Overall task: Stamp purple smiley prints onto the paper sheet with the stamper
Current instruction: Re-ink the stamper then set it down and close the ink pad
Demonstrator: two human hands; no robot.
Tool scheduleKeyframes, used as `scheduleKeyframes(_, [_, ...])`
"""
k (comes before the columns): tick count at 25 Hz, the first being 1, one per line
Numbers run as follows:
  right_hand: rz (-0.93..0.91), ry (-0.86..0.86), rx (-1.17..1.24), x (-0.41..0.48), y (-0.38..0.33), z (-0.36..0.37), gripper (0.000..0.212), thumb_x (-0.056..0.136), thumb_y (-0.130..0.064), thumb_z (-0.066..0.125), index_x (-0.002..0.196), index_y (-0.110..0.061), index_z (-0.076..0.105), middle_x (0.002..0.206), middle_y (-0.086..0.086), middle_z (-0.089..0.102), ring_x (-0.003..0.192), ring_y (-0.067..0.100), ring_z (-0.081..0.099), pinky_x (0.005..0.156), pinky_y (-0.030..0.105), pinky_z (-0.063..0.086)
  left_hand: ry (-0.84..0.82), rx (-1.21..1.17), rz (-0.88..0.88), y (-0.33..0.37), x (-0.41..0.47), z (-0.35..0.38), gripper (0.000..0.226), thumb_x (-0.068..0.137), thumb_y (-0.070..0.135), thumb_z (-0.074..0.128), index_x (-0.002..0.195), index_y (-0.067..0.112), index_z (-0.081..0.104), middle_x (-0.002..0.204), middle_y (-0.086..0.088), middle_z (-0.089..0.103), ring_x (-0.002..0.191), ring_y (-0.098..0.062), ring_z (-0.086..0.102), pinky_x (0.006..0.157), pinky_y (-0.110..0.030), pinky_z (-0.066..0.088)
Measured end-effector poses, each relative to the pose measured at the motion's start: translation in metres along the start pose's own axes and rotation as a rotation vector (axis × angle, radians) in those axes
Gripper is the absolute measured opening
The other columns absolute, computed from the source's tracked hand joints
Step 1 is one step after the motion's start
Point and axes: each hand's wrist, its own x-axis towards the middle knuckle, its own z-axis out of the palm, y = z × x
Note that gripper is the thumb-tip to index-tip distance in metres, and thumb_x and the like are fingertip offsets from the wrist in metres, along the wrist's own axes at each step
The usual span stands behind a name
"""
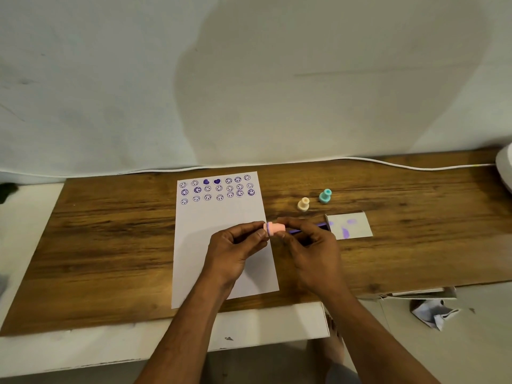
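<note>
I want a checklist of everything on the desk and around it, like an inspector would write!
Surface: wooden board lying on a white table.
Job's things: paper sheet with four rows of purple prints at its far end, two of them hearts; pink stamper held sideways above the sheet's right edge.
Clutter: cream stamper, teal stamper, purple-smeared scrap card, purple marker partly hidden.
Grippers: left hand and right hand both pinch the pink stamper.
Cables: white cable along the board's far edge.
Surroundings: pale wall; crumpled cloth on the floor.
</note>
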Motion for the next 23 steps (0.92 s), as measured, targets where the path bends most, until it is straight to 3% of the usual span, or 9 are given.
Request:
scheduleKeyframes(7, [-0.038, -0.038, -0.091, 0.000, -0.001, -0.002, 0.042, 0.090, -0.022, 0.076, 0.093, -0.061, 0.062, 0.090, -0.053, 0.060, 0.097, -0.016, 0.058, 0.066, 0.001, 0.048, -0.019, 0.001, 0.009, -0.003, 0.000, -0.001, 0.026, 0.087, 0.007, 0.078, 0.110, 0.020, 0.081, 0.113, 0.004, 0.081, 0.105, -0.016, 0.076, 0.085, -0.026, 0.062])
scheduleKeyframes(12, [-0.001, -0.050, -0.093, 0.005, 0.004, -0.002, 0.030, 0.090, -0.028, 0.076, 0.107, -0.051, 0.067, 0.078, -0.056, 0.057, 0.091, -0.028, 0.055, 0.061, 0.001, 0.045, -0.003, 0.073, 0.015, -0.009, 0.000, 0.006, 0.028, 0.087, 0.010, 0.078, 0.114, 0.016, 0.081, 0.115, -0.003, 0.080, 0.109, -0.025, 0.075, 0.099, -0.044, 0.060])
scheduleKeyframes(15, [0.000, -0.011, -0.065, 0.007, 0.003, -0.001, 0.026, 0.089, -0.031, 0.076, 0.104, -0.051, 0.068, 0.081, -0.051, 0.062, 0.092, -0.025, 0.058, 0.063, 0.002, 0.046, 0.021, 0.091, 0.034, -0.007, 0.002, 0.009, 0.027, 0.087, 0.016, 0.079, 0.111, 0.027, 0.081, 0.119, 0.003, 0.079, 0.112, -0.020, 0.073, 0.102, -0.048, 0.058])
scheduleKeyframes(17, [-0.065, 0.107, -0.117, 0.012, 0.002, -0.002, 0.025, 0.090, -0.031, 0.076, 0.112, -0.042, 0.074, 0.094, -0.038, 0.067, 0.096, -0.010, 0.064, 0.074, 0.010, 0.048, 0.050, 0.113, 0.066, -0.005, 0.005, 0.010, 0.025, 0.089, 0.019, 0.078, 0.110, 0.032, 0.081, 0.118, 0.009, 0.079, 0.110, -0.011, 0.073, 0.101, -0.039, 0.059])
scheduleKeyframes(20, [-0.165, 0.253, -0.363, 0.026, 0.005, -0.004, 0.031, 0.092, -0.028, 0.076, 0.122, -0.029, 0.073, 0.115, -0.011, 0.070, 0.108, 0.011, 0.062, 0.085, 0.024, 0.047, 0.142, 0.349, 0.203, -0.008, 0.006, 0.009, 0.028, 0.090, 0.024, 0.079, 0.117, 0.028, 0.079, 0.114, 0.017, 0.075, 0.096, 0.018, 0.066, 0.087, -0.005, 0.052])
scheduleKeyframes(23, [-0.206, 0.301, -0.596, 0.038, 0.011, 0.003, 0.028, 0.090, -0.031, 0.078, 0.116, -0.024, 0.069, 0.111, -0.002, 0.074, 0.107, 0.020, 0.060, 0.082, 0.035, 0.052, 0.185, 0.459, 0.269, -0.014, 0.005, 0.010, 0.033, 0.089, 0.021, 0.080, 0.121, 0.024, 0.077, 0.109, 0.020, 0.071, 0.091, 0.028, 0.060, 0.077, 0.008, 0.041])
